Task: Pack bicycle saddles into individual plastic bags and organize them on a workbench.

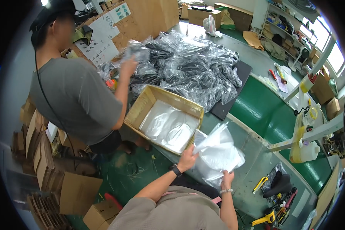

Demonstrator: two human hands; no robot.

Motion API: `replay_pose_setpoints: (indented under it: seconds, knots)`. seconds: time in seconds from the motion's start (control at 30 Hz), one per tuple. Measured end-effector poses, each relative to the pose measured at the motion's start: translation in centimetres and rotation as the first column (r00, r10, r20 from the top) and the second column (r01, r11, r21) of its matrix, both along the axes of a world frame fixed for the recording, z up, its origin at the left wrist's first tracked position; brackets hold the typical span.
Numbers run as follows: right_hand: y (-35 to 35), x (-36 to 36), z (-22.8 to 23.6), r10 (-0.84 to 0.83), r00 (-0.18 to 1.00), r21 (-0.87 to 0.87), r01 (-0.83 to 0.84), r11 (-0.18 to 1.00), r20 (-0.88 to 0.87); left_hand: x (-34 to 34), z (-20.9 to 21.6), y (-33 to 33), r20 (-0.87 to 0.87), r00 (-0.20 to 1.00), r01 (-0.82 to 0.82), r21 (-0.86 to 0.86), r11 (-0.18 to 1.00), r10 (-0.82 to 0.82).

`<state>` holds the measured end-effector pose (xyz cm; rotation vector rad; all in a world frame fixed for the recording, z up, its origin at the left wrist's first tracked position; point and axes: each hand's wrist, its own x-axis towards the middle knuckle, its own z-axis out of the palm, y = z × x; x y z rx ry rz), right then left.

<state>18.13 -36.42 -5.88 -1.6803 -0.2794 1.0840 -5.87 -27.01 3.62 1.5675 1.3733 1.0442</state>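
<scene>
Between my hands, my left hand (187, 159) and right hand (227, 179), I grip a clear plastic bag (218, 153) with something white inside. Just beyond my left hand stands an open brown cardboard box (142, 109), square and lined with white plastic. Farther past it on the counter (257, 161) lies a heap of clear bags with dark contents (188, 65). Well beyond that, white printed sheets (103, 42) are stuck on upright brown cardboard. Low to the left of my left hand, small brown cartons (97, 212) sit on the floor.
</scene>
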Motion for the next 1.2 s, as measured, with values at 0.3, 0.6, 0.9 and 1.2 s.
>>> replay_pose_setpoints:
  seconds: [0.3,0.6,0.9,1.2]
  knots:
    - [14.8,-17.8,8.4,0.261,0.965,0.352,-0.250,0.902,0.016,-21.8,3.0,13.4,-0.097,0.955,-0.289,-0.071,0.955,0.282]
    - [15.4,-22.0,1.0,0.394,0.416,-0.230,-0.391,0.891,0.820,-34.6,2.4,16.4,-0.617,0.650,-0.346,0.279,0.896,0.444]
    - [12.0,-16.6,-4.9,0.694,0.593,-0.573,-0.426,0.700,0.408,-32.4,-1.0,15.8,-0.762,0.630,-0.313,-0.068,0.947,0.153]
    - [-9.1,5.3,-3.5,0.260,0.804,-0.525,0.075,0.848,0.535,-9.4,2.3,2.6,-0.284,0.925,0.164,-0.301,0.940,-0.252]
